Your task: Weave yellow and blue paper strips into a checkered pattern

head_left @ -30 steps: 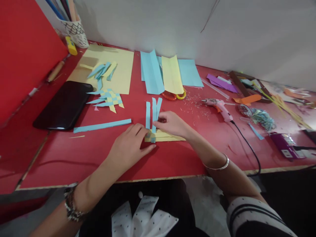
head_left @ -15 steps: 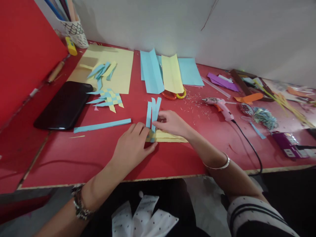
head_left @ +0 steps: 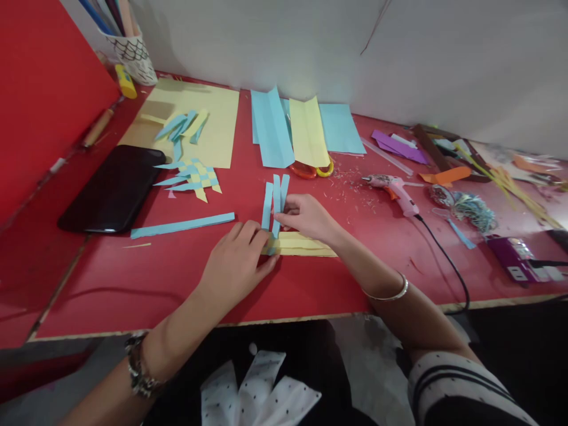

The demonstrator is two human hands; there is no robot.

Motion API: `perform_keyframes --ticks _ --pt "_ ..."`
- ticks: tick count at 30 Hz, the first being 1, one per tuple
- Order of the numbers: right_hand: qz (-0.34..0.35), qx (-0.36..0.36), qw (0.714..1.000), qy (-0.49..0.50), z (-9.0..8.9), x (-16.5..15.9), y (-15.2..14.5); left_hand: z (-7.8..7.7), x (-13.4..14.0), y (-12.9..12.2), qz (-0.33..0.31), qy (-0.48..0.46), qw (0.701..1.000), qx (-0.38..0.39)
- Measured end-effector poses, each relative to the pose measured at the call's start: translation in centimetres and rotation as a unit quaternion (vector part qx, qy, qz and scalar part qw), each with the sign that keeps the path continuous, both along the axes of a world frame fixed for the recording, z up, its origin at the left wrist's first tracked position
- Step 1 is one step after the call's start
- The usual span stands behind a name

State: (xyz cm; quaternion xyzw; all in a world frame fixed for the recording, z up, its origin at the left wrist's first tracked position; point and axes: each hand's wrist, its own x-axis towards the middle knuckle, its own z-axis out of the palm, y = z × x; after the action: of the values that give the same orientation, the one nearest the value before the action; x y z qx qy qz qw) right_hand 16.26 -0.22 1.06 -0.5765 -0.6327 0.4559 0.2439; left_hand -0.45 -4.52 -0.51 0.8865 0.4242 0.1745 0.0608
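Observation:
Blue paper strips (head_left: 267, 204) stand up from a small weave with yellow paper strips (head_left: 306, 244) lying sideways near the table's front. My left hand (head_left: 237, 254) is pressed over the weave's left end, its thumb below and fingers above, hiding that part. With thumb and fingertips, my right hand (head_left: 304, 214) pinches a blue paper strip (head_left: 277, 207) just above the yellow ones. A longer loose blue strip (head_left: 184, 225) lies to the left of my left hand.
Behind are folded blue paper (head_left: 273, 130), folded yellow paper (head_left: 308, 130) and scissors handles (head_left: 325, 170). A pink glue gun (head_left: 399, 194) with a cord lies right. A black phone-like slab (head_left: 113, 189) and a woven paper fish shape (head_left: 195, 177) lie left. A patterned pen cup (head_left: 135, 59) stands back left.
The pinched blue strip's lower end has lifted off the lower yellow strip, baring more yellow beneath. My right fingers have curled slightly. My left hand stays almost in place.

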Motion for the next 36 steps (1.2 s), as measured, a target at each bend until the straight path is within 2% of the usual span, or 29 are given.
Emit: perform_keyframes --ticks 10,24,36 --pt "0.008 0.018 0.999 -0.026 0.1 0.0 0.0 0.0 -0.1 0.1 -0.008 0.008 1.000 0.011" --pt "-0.033 0.052 0.998 0.031 -1.0 -0.4 0.3 -0.1 -0.1 0.0 0.003 0.001 1.000 0.010" --pt "-0.044 0.030 0.996 0.072 -0.8 -0.5 0.3 -0.1 -0.1 0.0 0.003 -0.003 1.000 0.018"
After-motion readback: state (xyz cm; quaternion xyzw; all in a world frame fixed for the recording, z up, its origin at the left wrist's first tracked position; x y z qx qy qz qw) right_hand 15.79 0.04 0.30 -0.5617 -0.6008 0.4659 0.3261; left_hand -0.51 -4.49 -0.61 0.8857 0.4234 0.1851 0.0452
